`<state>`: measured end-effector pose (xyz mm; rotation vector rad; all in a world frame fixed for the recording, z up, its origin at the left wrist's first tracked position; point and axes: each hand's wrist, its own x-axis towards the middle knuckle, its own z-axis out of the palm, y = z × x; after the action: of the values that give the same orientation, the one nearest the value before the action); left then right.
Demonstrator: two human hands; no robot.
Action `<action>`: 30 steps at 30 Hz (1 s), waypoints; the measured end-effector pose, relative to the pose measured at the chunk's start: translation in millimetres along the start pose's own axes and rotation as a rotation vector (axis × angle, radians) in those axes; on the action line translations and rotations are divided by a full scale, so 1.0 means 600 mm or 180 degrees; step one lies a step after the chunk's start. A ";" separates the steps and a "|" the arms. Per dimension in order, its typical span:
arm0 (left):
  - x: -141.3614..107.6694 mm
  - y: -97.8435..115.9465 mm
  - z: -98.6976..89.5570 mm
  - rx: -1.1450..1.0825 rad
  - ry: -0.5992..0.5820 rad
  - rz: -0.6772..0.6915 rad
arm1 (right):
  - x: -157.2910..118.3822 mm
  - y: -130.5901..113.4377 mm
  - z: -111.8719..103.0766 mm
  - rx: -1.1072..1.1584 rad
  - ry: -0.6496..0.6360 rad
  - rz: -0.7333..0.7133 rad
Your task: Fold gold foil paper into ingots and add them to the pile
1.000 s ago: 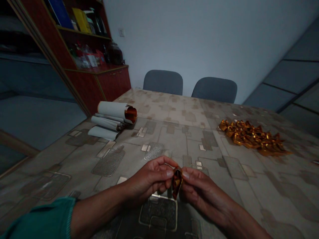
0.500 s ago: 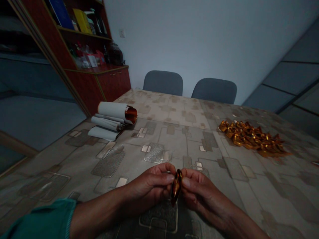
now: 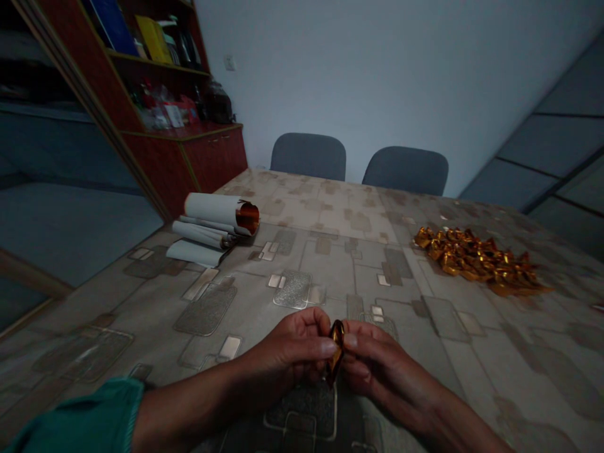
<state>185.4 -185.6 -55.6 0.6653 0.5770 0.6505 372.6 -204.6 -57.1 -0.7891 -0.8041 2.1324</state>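
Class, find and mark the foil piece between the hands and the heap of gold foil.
Foil piece (image 3: 336,351), head view, its middle.
Gold foil heap (image 3: 472,261), head view, its centre.

Room setting: pale plain wall (image 3: 377,82) bearing a small switch plate (image 3: 229,63); two grey upholstered chairs (image 3: 309,156) beyond the patterned counter (image 3: 325,207); reddish-brown wooden shelf cabinet (image 3: 189,157) at left, stocked with books and packages; dim, even light.

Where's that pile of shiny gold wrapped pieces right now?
In the head view, the pile of gold foil-wrapped pieces lies on the right side of the patterned table, beyond the person's right hand and across from the rolled grey sheets.
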 end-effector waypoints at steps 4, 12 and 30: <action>0.007 -0.008 0.000 0.0288 0.0252 0.0137 | 0.004 0.002 -0.001 0.0007 -0.0022 0.0050; 0.002 -0.003 0.006 0.0197 0.0237 0.0070 | 0.004 0.001 -0.002 0.0103 -0.0030 0.0029; -0.003 0.006 -0.001 -0.0167 -0.0028 -0.0143 | 0.001 -0.010 0.001 0.0309 0.0312 0.0062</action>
<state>182.4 -184.7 -52.9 0.6043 0.5634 0.6184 374.2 -201.1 -52.6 -0.8460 -0.6395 2.1153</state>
